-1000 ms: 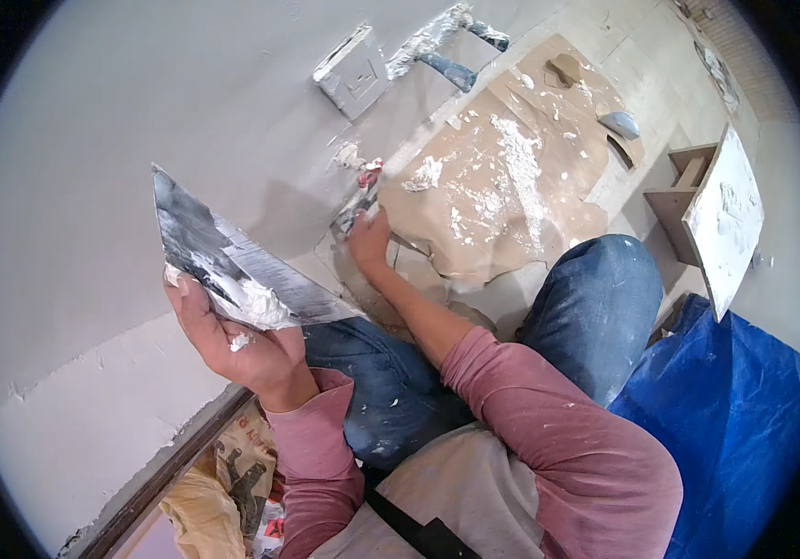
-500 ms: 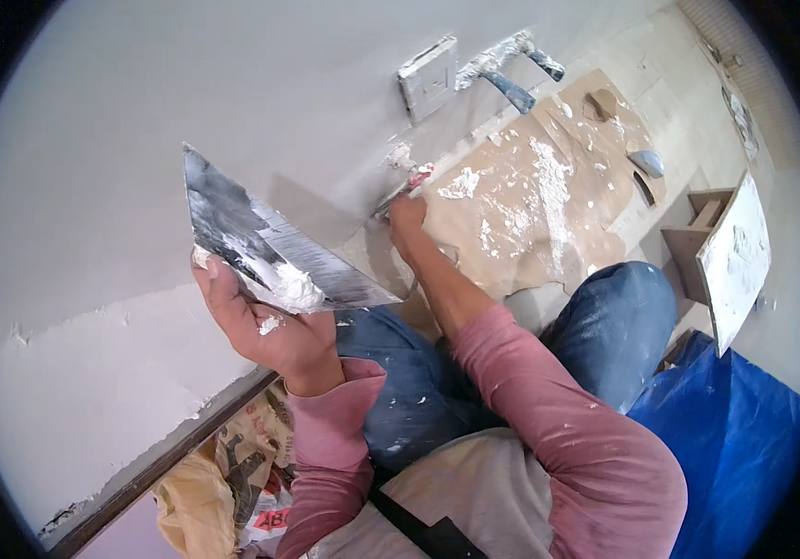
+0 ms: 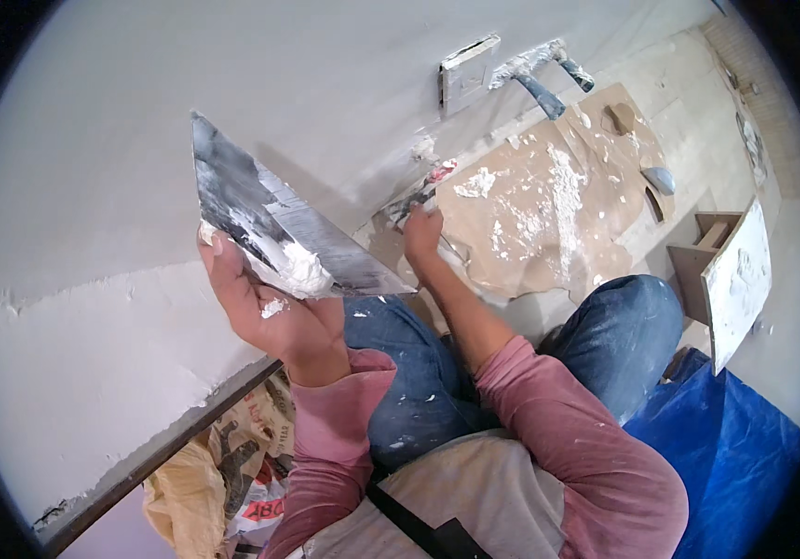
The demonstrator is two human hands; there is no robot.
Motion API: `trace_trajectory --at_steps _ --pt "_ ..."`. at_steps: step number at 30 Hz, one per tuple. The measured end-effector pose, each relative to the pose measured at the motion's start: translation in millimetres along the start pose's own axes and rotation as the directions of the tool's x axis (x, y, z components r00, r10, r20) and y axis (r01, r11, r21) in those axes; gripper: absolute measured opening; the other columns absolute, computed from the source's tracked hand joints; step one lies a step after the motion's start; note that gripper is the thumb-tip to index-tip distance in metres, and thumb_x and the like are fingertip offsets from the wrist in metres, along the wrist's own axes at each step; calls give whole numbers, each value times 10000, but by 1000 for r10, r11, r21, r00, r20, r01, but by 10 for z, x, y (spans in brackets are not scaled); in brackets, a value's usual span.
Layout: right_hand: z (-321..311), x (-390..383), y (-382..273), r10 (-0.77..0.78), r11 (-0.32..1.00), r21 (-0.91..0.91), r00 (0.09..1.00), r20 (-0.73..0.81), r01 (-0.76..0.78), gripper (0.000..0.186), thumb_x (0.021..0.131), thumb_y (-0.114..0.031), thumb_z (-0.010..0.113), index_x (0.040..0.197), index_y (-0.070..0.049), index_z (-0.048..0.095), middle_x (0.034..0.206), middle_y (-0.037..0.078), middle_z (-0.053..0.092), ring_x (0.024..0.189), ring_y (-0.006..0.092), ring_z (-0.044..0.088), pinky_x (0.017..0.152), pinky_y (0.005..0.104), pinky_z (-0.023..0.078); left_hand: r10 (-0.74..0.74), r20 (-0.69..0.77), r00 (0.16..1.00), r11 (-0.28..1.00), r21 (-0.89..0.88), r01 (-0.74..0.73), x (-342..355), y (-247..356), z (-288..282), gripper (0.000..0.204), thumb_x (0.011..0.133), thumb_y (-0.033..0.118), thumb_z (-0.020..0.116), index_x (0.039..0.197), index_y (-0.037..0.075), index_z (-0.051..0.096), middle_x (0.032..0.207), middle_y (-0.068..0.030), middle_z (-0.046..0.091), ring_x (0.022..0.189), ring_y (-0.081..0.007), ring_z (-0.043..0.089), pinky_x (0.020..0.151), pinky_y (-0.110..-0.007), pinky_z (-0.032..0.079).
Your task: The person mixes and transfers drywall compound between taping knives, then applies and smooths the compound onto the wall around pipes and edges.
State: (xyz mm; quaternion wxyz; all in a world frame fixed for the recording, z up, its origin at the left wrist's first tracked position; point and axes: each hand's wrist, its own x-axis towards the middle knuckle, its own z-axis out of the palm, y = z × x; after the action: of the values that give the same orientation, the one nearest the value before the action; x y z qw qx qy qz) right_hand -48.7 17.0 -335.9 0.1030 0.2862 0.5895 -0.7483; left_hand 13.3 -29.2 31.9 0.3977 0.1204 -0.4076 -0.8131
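Observation:
My left hand (image 3: 274, 307) is closed around the lower edge of a thin, flat metal sheet (image 3: 265, 210), held up tilted before the wall. A heap of white putty (image 3: 305, 270) sits along the sheet's lower edge, and a smear of it is on my palm. My right hand (image 3: 423, 233) reaches low to the foot of the wall, closed on a putty knife (image 3: 411, 202) with a greyish blade. Fingers partly hide its handle. A small red piece (image 3: 442, 170) lies just beyond it, near a putty patch (image 3: 423, 146) on the wall.
Putty-spattered brown paper (image 3: 512, 224) covers the floor. A switch box (image 3: 468, 74) and two blue pipe-like stubs (image 3: 540, 96) jut from the wall. At right stand a white-smeared board (image 3: 735, 279) on a wooden frame and a blue tarp (image 3: 717, 447). Crumpled sacks (image 3: 190, 498) lie lower left.
My right hand with the putty knife has drawn back a little from the wall toward me. The whole view has shifted slightly; my left hand still holds the sheet up.

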Motion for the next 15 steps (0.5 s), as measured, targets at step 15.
trace_trajectory --at_steps 15 --pt "479 213 -119 -20 999 -48 992 -121 14 266 944 -109 520 1175 21 544 1099 173 614 874 282 639 651 380 548 -1 84 996 999 -51 5 5 0 -17 353 994 189 377 1284 5 460 1175 -113 582 1082 -208 588 940 -349 479"
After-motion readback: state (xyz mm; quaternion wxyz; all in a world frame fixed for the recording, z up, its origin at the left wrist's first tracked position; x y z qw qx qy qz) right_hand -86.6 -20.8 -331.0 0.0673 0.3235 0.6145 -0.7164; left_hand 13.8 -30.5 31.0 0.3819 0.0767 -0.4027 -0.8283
